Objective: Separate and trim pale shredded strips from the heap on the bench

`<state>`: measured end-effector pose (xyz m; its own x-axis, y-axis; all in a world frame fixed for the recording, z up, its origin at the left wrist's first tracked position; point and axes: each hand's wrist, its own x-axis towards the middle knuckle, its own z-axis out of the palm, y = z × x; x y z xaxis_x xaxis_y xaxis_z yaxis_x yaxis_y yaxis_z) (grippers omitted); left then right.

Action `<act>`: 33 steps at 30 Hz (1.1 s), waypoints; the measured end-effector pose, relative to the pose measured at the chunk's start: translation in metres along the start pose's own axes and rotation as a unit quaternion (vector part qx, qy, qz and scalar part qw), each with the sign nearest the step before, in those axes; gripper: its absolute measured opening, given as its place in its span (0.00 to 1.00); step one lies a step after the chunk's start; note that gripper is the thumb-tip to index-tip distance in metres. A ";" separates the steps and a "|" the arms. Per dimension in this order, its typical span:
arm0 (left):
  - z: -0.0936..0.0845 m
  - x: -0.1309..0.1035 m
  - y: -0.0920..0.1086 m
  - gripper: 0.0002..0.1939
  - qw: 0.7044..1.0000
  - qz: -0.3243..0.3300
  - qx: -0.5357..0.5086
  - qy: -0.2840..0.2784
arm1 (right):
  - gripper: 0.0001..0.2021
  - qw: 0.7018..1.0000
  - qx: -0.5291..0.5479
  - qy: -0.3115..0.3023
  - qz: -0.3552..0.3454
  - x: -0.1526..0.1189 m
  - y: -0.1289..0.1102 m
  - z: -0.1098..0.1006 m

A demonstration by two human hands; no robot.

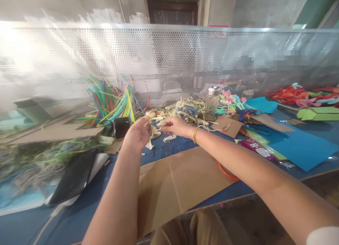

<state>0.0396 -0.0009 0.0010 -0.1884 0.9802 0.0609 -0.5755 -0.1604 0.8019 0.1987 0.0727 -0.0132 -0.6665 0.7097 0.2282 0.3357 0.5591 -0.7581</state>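
Pale strips: heaped toward the bench's far edge, apparently for both hands' easy reach. Left hand: fingers curled beside them; grip cannot be told. Right hand: fingertips drawn together, contents indiscernible. Cardboard: near edge, perhaps shielding the bench.

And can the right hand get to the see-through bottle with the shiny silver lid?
Probably yes: the see-through bottle stands just beyond the right hand, and its silver lid rises above the pale, curly strips heaped beside it.
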 end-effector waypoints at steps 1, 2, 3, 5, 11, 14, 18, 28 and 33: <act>-0.001 0.000 0.002 0.12 0.999 0.015 -0.031 0.005 | 0.04 0.998 -0.066 0.012 -0.002 -0.002 0.004 -0.004; -0.003 0.000 0.004 0.12 0.998 0.023 -0.059 0.003 | 0.03 0.993 -0.117 0.027 -0.002 -0.003 0.006 -0.008; -0.004 -0.001 0.005 0.11 0.996 0.023 -0.082 -0.002 | 0.02 0.990 -0.137 0.040 -0.003 -0.005 0.008 -0.011; -0.006 -0.001 0.006 0.12 0.994 0.008 -0.103 -0.024 | 0.03 0.996 -0.073 0.054 -0.005 -0.007 0.005 -0.014; -0.002 -0.003 0.001 0.15 0.996 -0.018 -0.074 -0.051 | 0.16 0.979 0.183 0.041 -0.077 -0.003 -0.027 0.007; 0.000 -0.004 -0.001 0.14 0.997 -0.035 -0.048 -0.053 | 0.09 0.983 0.124 0.072 -0.116 0.005 -0.032 0.019; -0.004 -0.003 0.003 0.09 0.998 0.031 -0.055 -0.032 | 0.05 0.993 0.049 0.006 -0.103 0.010 -0.024 0.016; -0.005 -0.006 0.008 0.09 0.992 0.120 -0.034 0.008 | 0.11 0.942 -0.322 -0.078 -0.054 -0.004 0.002 -0.029; -0.003 -0.006 0.006 0.06 0.994 0.081 -0.065 -0.026 | 0.07 0.910 -0.344 -0.220 -0.074 -0.036 0.018 -0.020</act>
<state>0.0352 -0.0083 0.0038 -0.2470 0.9445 0.2167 -0.6402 -0.3269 0.6952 0.2418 0.0659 -0.0231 -0.8892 0.4497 -0.0841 0.4574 0.8778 -0.1421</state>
